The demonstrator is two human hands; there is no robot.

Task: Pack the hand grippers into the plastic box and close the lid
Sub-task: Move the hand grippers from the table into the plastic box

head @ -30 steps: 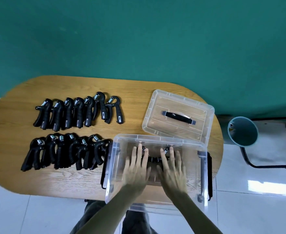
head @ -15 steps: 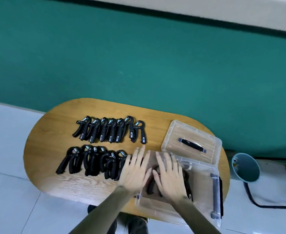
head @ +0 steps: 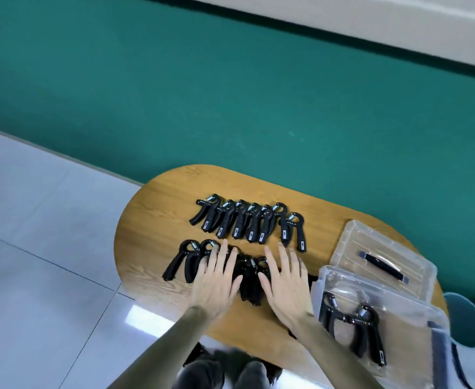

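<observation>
Black hand grippers lie in two rows on the wooden table (head: pixel 152 220). The far row (head: pixel 247 223) holds several. Over the near row (head: pixel 188 262) lie my left hand (head: pixel 216 279) and my right hand (head: pixel 285 282), both flat with fingers spread, hiding part of that row. Whether the fingers touch the grippers I cannot tell. At the right stands the clear plastic box (head: pixel 326 276), with two hand grippers (head: pixel 354 324) lying inside it. Its clear lid (head: pixel 351 234) with a dark handle lies on the table behind the box.
A teal wall runs behind the table. White floor tiles lie to the left and below. A teal bin (head: pixel 465 318) stands on the floor past the table's right end. My legs show under the table's near edge.
Both hands have left the box and moved left over the near row of grippers. Two grippers now lie uncovered in the box. The view has swung left and up.
</observation>
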